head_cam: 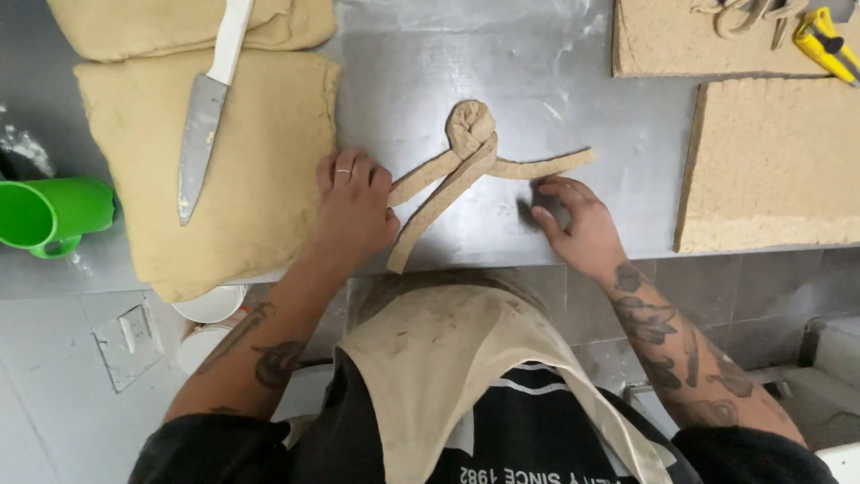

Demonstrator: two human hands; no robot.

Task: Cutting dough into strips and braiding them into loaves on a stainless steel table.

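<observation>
Tan dough strips (466,161), knotted at the top, lie mid-counter (555,63). The left hand (354,206) rests flat, fingers together, touching two strip ends. The right hand (573,220) rests below the third end, fingers loosely curled, holding nothing.

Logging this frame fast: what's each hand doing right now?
Left hand: open, flat, touching the dough strips.
Right hand: loosely curled by the strip end, holding nothing.

A single head-worn camera looks almost straight down, close over a metal table (555,63) filling the upper frame, with the apron (448,358) and floor at the bottom.
</observation>
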